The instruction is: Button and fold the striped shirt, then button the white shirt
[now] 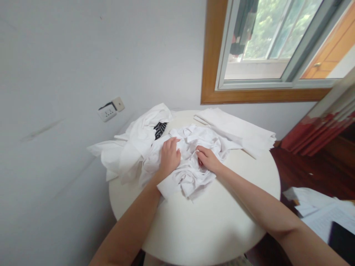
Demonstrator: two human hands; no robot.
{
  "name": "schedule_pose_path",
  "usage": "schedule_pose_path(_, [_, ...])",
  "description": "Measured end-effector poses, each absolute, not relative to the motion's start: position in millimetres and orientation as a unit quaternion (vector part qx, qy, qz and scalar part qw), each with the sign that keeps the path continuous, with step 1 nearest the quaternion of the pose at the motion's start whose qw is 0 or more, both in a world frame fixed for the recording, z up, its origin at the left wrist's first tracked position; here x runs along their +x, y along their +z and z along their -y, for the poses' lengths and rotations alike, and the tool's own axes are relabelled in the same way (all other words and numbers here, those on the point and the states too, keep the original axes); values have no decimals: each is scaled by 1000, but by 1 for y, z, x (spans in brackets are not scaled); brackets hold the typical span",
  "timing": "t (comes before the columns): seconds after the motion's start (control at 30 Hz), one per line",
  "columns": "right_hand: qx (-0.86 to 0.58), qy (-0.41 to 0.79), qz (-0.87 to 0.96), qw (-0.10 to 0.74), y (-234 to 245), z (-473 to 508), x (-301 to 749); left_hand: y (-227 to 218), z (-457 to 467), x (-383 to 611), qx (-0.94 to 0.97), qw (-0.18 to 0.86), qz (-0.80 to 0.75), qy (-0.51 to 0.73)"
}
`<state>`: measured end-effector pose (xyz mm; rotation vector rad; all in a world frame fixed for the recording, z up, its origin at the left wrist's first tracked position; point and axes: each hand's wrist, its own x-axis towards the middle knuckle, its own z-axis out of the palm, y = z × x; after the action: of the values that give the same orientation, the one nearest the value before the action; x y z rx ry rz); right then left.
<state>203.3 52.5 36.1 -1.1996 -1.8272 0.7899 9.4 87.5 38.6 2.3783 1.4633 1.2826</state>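
A crumpled heap of white cloth (191, 181) lies on the round white table (205, 225). My left hand (169, 155) bends over the left part of this heap, its fingers curled onto the fabric and its thumb a little apart. On the other side, my right hand (207, 159) is closed on a fold of the same cloth, with the fingertips partly hidden. Another bunched white cloth (133, 136) hangs over the table's left edge. Between the two cloths shows a black piece with white lines (160, 130). Folded white fabric (235, 129) rests at the back right.
A wall with a power socket (107, 112) stands close behind and left of the table. The window (266, 44) has a wooden frame, with a red and white curtain (318, 122) at right. Papers (327, 210) and a dark flat object (342, 240) lie at lower right.
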Motion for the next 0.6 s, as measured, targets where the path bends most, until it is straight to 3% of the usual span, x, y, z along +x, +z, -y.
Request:
schedule_pose_path(0.07, [-468,365,688,418,29,-57,202,44,-79,17,815,56,-408,407])
schedule_pose_path(0.2, [-472,409,645,440,20,-62,200,46,-70,26,838,252,-350,335])
schedule_pose_path(0.3, [-484,396,644,440,20,-63,200,43,-71,26,821,339,-347,301])
schedule_pose_path(0.4, [-506,337,667,431,24,-62,201,42,-74,22,817,341,-339,318])
schedule_pose_path(0.6, [-542,236,693,412,30,-58,203,44,-76,17,857,244,-328,315])
